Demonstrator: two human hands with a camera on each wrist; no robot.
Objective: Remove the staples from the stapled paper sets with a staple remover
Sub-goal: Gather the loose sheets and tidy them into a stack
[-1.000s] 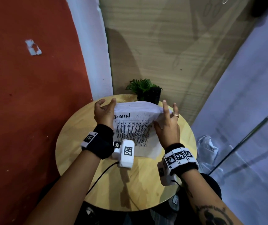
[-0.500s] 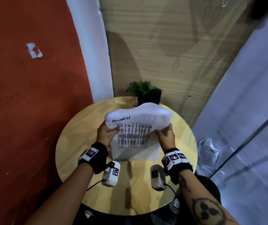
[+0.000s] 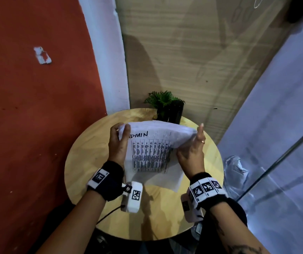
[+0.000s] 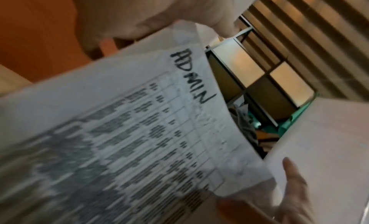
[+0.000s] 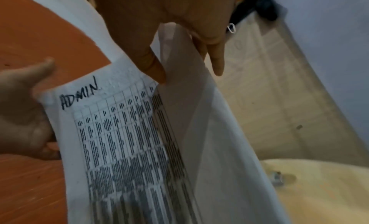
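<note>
Two hands hold a white printed paper set marked "ADMIN" point(image 3: 149, 154) above the round pale wooden table point(image 3: 84, 158). The left hand point(image 3: 118, 143) grips its top left corner, fingers curled over the edge; the right hand point(image 3: 192, 153) pinches the right edge, thumb on front. Behind the sheets, a small green plant sits in a black pot point(image 3: 169, 111) at the table's far rim. A small metal object point(image 5: 276, 177) lies on the table, too blurred to identify.

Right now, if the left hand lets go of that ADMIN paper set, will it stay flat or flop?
Likely flop: the paper set already bows over at its top edge between the left hand and the right hand. It probably weighs little. Its sheets fan apart near the right fingers, so they may slide.
</note>
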